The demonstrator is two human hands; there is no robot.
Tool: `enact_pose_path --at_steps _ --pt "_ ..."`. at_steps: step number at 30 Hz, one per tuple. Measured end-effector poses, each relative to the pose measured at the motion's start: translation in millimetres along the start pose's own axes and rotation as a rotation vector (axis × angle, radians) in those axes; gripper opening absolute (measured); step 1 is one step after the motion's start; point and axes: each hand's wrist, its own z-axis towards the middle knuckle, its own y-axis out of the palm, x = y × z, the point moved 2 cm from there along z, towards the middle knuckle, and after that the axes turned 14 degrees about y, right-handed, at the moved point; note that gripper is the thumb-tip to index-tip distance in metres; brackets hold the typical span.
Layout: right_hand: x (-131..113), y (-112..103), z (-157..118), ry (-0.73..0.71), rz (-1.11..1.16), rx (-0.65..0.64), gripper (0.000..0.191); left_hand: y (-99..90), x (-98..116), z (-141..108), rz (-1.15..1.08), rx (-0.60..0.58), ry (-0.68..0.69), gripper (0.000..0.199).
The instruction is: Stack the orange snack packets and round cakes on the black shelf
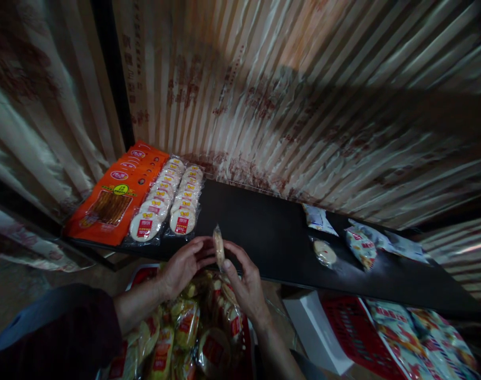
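A clear-wrapped round cracker pack (219,248) is held edge-on between my two hands, over the front edge of the black shelf (248,227). My right hand (246,285) pinches it between thumb and fingers. My left hand (185,266) has its fingers curved against the pack's left side. Two overlapping rows of wrapped round crackers, the left row (145,227) and the right row (182,219), lie on the shelf to the left. Below my hands, a red basket (250,343) holds several wrapped crackers and yellow packs (185,319).
Orange snack bags (117,198) overlap at the shelf's left end. Farther right lie a single wrapped cracker (325,252), a colourful bag (361,247) and several pale bags. Beneath the shelf are a white box (317,330) and a red basket (357,332) with bags. Striped sheeting hangs behind.
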Motion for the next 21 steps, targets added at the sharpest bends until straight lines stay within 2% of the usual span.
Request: enact_pose_path --at_steps 4,7,13,21 --pt "0 4 -2 0.105 0.186 -0.113 0.045 -1.9 1 -5 0.322 -0.161 0.071 0.042" --pt "-2 7 -2 0.156 0.277 -0.091 0.037 -1.8 2 -9 0.547 -0.231 0.165 0.049" --pt "2 10 0 0.220 0.321 -0.044 0.030 0.1 12 -13 0.888 -0.206 0.343 0.041" --pt "11 22 6 0.253 0.409 -0.019 0.030 -3.6 19 -17 1.145 -0.195 0.508 0.038"
